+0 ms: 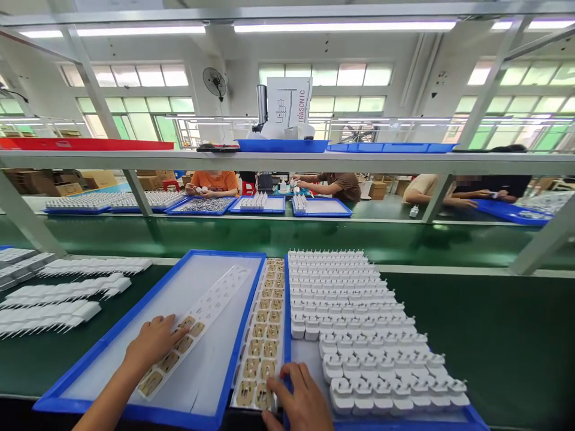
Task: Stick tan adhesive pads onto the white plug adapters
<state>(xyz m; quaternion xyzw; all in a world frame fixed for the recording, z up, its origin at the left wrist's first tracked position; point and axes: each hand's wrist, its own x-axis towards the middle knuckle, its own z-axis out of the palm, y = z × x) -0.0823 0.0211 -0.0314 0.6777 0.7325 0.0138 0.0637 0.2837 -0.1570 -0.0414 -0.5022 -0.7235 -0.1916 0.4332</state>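
Note:
My left hand point(153, 342) rests flat on a long white strip point(197, 320) of small brown-and-gold parts, which lies diagonally in the left blue tray point(112, 341). My right hand point(300, 400) touches the near end of a second, wider strip point(264, 335) of the same parts, which sits between the two trays. Its fingers pinch at the nearest pieces; whether they hold one I cannot tell. The right blue tray point(476, 416) carries many rows of white plug housings point(359, 323).
Rows of white housings point(67, 290) lie on the green belt at left. A metal shelf rail point(287, 161) crosses overhead with blue and red trays on it. Across the belt, other people work at blue trays point(258, 206). Green belt point(494, 335) lies at right.

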